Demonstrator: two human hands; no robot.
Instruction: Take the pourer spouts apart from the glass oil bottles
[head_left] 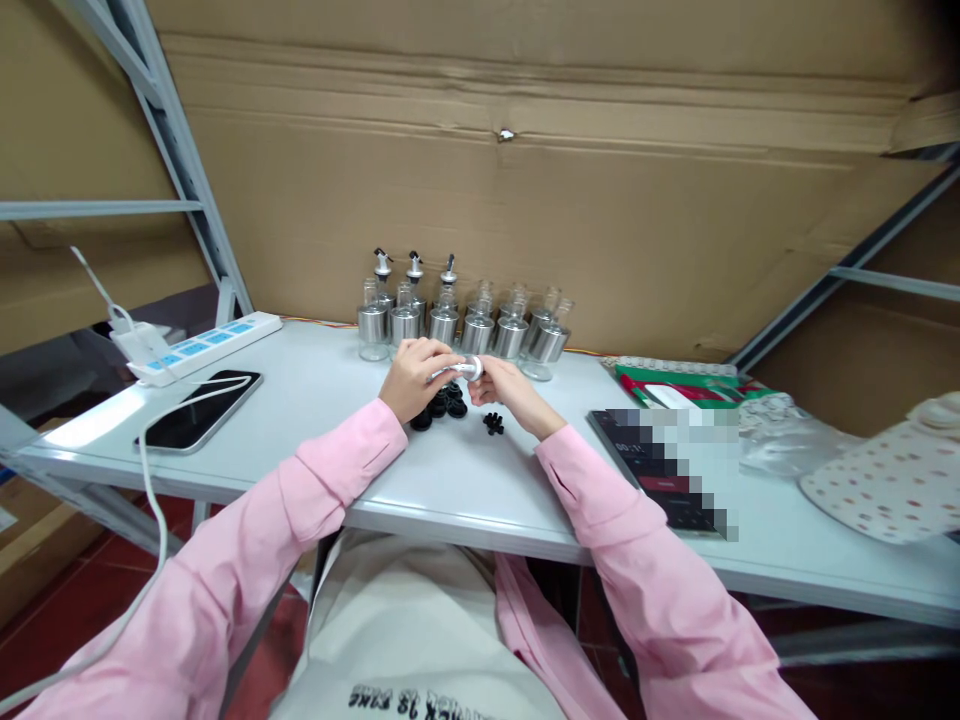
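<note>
Over the middle of the table, my left hand (411, 380) and my right hand (513, 388) meet at a small silver bottle pourer part (472, 367). Its round end faces my right fingers, while my left fingers pinch the narrower side. Fingertips hide some of it. Below my left hand lies a cluster of black round caps (452, 402), partly covered by that hand. A few small black toothed pieces (493, 423) sit under my right hand. Behind both hands stand several glass bottles with steel sleeves (478, 335); three carry pourers with black tips (415, 265).
At left are a power strip (217, 345), a phone (202, 410) and a white cable (150, 480). A timer device (645, 470), clear plastic bags (787, 435) and a dotted pouch (892, 475) occupy the right. Cardboard (525, 210) walls the back.
</note>
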